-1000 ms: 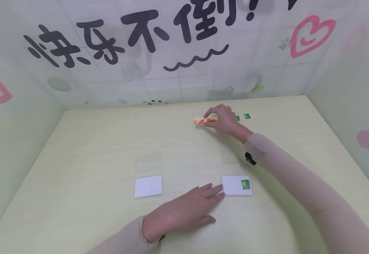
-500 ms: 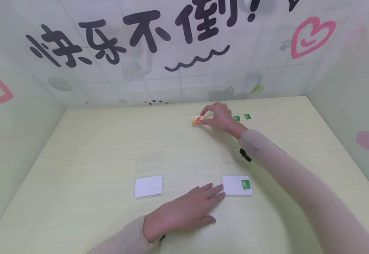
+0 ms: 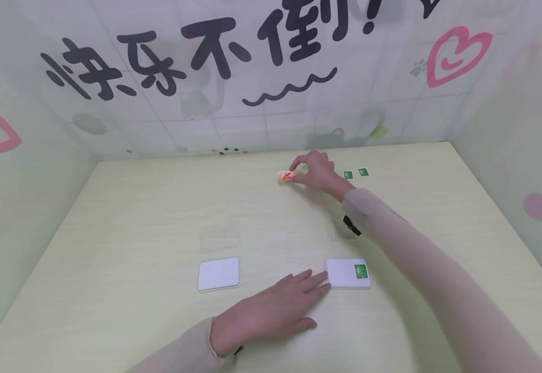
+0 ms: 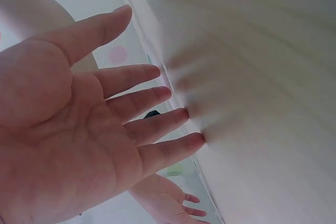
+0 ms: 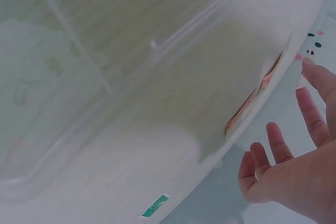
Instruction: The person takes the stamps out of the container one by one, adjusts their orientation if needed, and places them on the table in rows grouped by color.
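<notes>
My right hand reaches over the far part of the table. Its thumb and index finger pinch a small picture card printed in orange and red. In the right wrist view only the thin pale edge of that card shows between the fingertips. Two more orange-red cards lie on the tabletop beside this hand. Palm down and fingers straight, my left hand rests on the table, fingertips right at the left edge of a white rectangular base. On that base sits a green picture card.
Another white rectangular base lies to the left. A clear plastic panel stands behind it, and clear plastic fills much of the right wrist view. Two small green cards lie at the back right, near the printed wall.
My right hand has moved a little to the left along the back of the table with the orange-red card. The left hand has stayed in place.
</notes>
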Motion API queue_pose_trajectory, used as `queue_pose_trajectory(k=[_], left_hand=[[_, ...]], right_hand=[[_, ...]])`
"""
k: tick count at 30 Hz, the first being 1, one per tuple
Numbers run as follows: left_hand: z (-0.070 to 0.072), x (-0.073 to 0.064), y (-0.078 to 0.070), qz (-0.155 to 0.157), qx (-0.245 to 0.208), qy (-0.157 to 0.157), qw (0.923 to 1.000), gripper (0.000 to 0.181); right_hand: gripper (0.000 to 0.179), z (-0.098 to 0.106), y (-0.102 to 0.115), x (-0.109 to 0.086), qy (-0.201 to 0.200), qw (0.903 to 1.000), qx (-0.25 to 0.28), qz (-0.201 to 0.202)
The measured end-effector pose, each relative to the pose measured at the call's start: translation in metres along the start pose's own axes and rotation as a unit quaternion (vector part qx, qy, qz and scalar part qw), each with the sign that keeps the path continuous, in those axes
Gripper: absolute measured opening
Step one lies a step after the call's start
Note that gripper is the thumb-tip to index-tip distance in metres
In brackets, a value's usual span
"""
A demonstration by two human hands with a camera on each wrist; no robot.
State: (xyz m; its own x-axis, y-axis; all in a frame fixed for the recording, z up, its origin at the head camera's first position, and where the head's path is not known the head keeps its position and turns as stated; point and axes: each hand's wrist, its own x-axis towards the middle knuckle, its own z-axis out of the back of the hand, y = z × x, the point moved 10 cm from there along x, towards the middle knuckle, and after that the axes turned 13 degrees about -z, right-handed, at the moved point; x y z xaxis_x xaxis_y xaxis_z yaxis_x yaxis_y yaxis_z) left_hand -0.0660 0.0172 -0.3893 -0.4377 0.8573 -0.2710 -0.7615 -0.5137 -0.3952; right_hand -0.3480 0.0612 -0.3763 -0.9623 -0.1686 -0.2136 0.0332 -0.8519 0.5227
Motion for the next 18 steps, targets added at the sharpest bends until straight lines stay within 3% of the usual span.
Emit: queue_pose_trajectory(k=[18], left_hand=[[-0.001,-0.001,0.000,-0.005,0.009,-0.001,0.9999,0.070]], right_hand=[[0.028,-0.010,0.008,0.012,0.011,0.9999,-0.002,-0.006]])
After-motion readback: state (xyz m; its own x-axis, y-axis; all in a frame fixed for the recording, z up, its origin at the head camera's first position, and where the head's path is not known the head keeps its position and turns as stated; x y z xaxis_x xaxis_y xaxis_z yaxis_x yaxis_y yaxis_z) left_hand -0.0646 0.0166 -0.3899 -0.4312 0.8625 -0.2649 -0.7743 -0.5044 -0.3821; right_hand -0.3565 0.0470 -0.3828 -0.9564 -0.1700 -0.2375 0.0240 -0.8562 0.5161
